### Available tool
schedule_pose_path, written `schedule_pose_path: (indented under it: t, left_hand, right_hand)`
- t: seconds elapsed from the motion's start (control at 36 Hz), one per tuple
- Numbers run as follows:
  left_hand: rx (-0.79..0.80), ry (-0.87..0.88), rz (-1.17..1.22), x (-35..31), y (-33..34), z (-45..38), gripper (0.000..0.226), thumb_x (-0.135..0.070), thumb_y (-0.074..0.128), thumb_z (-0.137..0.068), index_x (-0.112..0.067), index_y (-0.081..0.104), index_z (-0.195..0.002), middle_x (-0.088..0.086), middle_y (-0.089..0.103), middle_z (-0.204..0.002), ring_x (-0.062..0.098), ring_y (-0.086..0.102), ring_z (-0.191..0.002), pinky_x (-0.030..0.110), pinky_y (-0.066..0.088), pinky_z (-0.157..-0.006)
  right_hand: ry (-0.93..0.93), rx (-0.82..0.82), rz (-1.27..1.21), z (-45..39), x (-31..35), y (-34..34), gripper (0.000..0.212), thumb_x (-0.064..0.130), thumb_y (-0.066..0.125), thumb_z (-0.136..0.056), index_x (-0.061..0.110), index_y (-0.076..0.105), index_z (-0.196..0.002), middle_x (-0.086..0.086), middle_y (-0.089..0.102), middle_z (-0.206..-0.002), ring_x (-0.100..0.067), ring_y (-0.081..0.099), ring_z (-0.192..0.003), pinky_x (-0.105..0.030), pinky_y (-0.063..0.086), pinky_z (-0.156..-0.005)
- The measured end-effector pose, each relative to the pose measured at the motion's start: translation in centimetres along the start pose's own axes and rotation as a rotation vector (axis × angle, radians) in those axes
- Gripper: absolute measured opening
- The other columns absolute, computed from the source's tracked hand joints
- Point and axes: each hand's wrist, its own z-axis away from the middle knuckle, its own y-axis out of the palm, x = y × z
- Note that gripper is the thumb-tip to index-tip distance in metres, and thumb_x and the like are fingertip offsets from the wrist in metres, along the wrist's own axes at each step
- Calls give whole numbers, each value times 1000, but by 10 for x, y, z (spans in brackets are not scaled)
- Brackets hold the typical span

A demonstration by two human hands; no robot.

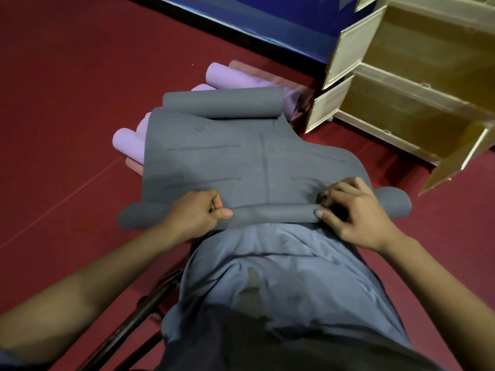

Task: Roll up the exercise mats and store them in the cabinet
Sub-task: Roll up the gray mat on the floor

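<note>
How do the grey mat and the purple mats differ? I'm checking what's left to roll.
The grey foam exercise mat lies mostly flat, curled only at its ends; the pale purple foam mats are fully rolled. Both hands, left hand and right hand, grip the grey mat; nobody touches the purple ones.

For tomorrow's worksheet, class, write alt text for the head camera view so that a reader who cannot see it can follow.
Both hands, left hand and right hand, pinch the near end of a grey exercise mat, starting a tight roll. Rolled purple mats lie behind it on the red floor, beside an open cabinet.
</note>
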Motion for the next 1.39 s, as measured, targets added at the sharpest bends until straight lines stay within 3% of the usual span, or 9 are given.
schedule_pose_path:
  t: [0.14, 0.42, 0.61, 0.75, 0.81, 0.94, 1.19, 1.31, 1.39]
  left_hand:
    - [-211, 235, -46, -1, 4, 3, 24, -49, 71, -81, -28, 60, -81, -12, 52, -83, 21, 50, -87, 36, 39, -78]
    - [-435, 568, -473, 0, 1, 28, 46, -66, 55, -87, -22, 70, -86, -7, 65, -80, 23, 58, -83, 43, 37, -84]
    - [-187, 376, -352, -7, -20, -2, 53, -65, 39, -86, -26, 75, -93, -9, 73, -89, 23, 59, -95, 37, 31, -86]
    - [129, 188, -210, -10, -37, -46, 45, -56, 39, -90, -20, 62, -75, 7, 70, -85, 31, 59, -88, 43, 50, -83]
    - [155, 118, -157, -10, -37, -57, 42, -52, 49, -94, -16, 66, -81, 6, 71, -86, 28, 60, -87, 43, 52, -84]
    - [104, 60, -23, -4, -27, -57, 19, -39, 69, -94, -20, 73, -91, -8, 70, -75, 19, 64, -82, 36, 53, -84]
    - [28, 18, 54, -5, -19, -61, 24, -36, 79, -84, -26, 59, -75, -13, 62, -70, 14, 58, -76, 39, 53, -84]
    - [-123, 172, 12, -4, -14, -59, 16, -26, 83, -80, -26, 68, -78, -9, 51, -86, 24, 55, -91, 41, 42, -95]
    - [-197, 312, -88, -9, -8, -54, 8, -21, 73, -85, -21, 67, -80, -9, 58, -82, 29, 56, -81, 47, 49, -81]
  right_hand:
    - [51, -36, 168, 8, 4, 3, 50, 67, 59, -83, 23, 75, -100, 9, 63, -107, -27, 49, -101, -41, 41, -78]
    - [62, -15, 257, -2, 6, 12, 18, 32, 64, -91, 15, 72, -93, 4, 57, -88, -27, 45, -86, -39, 39, -68]
    - [164, 157, 127, -36, -16, 16, 58, 56, 23, -93, 18, 68, -98, 5, 59, -92, -25, 39, -86, -52, 45, -82]
    - [263, 175, -7, -64, -19, 21, 9, 36, 47, -101, 28, 50, -101, -2, 64, -95, -28, 44, -95, -44, 40, -84]
    - [273, 155, 61, -68, -18, 24, 12, 34, 47, -102, 25, 54, -99, -2, 58, -86, -32, 48, -100, -41, 36, -80]
    - [233, -17, 85, -57, -16, 22, 48, 57, 36, -94, 23, 68, -90, 6, 63, -95, -26, 43, -96, -46, 44, -82]
    - [227, -72, 212, -36, -1, 26, 48, 59, 38, -94, 24, 69, -105, 6, 56, -100, -28, 41, -99, -44, 37, -81]
    - [271, -42, 179, -44, 1, 27, 50, 59, 34, -93, 22, 64, -110, 1, 60, -105, -35, 54, -100, -48, 37, -91]
    - [285, 5, 167, -50, -5, 25, 50, 61, 32, -93, 23, 62, -102, 1, 59, -100, -35, 59, -97, -47, 37, -92]
